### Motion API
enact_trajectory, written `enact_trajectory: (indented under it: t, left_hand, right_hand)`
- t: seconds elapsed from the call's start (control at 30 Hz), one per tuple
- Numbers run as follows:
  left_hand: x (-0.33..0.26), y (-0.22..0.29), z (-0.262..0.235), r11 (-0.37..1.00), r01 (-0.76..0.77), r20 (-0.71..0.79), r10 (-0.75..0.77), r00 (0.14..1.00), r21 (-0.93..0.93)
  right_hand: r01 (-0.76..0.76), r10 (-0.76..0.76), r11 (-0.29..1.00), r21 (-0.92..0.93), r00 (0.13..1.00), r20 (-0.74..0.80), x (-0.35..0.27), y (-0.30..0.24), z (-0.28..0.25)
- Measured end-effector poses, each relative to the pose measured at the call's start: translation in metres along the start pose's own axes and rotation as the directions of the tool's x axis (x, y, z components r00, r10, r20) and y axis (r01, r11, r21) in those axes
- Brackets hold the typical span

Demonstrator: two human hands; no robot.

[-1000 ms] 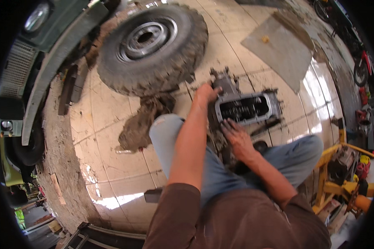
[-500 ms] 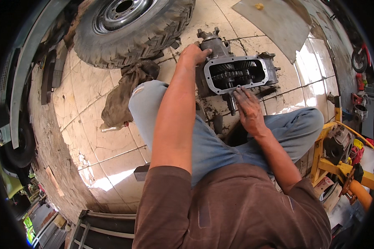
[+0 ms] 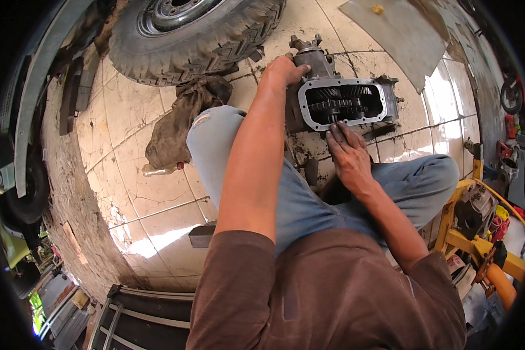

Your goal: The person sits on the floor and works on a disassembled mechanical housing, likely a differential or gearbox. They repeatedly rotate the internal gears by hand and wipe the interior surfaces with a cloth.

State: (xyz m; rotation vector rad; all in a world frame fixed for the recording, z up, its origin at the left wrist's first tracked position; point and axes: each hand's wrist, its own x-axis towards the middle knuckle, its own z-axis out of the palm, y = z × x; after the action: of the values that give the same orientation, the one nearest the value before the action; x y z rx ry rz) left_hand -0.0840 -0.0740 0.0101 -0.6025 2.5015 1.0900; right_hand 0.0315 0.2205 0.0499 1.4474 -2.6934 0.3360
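Note:
On the tiled floor before me sits a grey metal gearbox housing, its top open so that toothed gears show inside. My left hand is wrapped over the left side of its narrower far neck, the thumb on top. At the near wall my right hand is closed over the place where a dark shaft comes out, fingertips against the rim. The shaft's outer end is hidden beneath that hand. Part of the shaft shows inside the opening.
A big knobbly tyre lies beyond my left knee, with a dirty brown cloth nearer. A flat grey sheet is at the far right. Beside my right knee stands a yellow metal frame; a dark block lies at my left.
My right hand has shifted left along the near wall and now covers the shaft, whose outer end was showing before. The left hand keeps its hold. The whole view has shifted slightly.

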Motion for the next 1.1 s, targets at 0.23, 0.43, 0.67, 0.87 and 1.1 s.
enact_trajectory:
  t: [0.23,0.43,0.67,0.87,1.1]
  left_hand:
    - [-0.001,-0.001,0.005,0.999,-0.018,-0.115,0.023,0.993,0.045]
    - [0.002,0.003,0.0,0.998,-0.04,-0.018,0.041,0.999,0.052]
    - [-0.003,0.0,-0.001,0.997,-0.043,-0.066,0.047,0.997,0.056]
    - [-0.002,0.004,-0.001,0.997,-0.037,-0.011,0.037,0.999,0.064]
    - [-0.002,0.001,0.001,0.997,-0.052,-0.045,0.054,0.998,0.05]
  right_hand:
    - [-0.144,0.162,0.971,0.192,0.983,-0.082,-0.001,0.002,-0.011]
    - [-0.049,0.054,0.995,0.086,0.997,-0.063,0.02,-0.018,0.014]
    - [-0.062,0.062,0.998,0.012,0.998,0.023,0.007,-0.006,0.004]
    - [0.02,-0.02,0.999,0.029,1.0,0.006,0.023,-0.025,0.018]
    - [-0.096,0.096,0.995,0.008,0.995,0.031,-0.009,0.018,0.005]
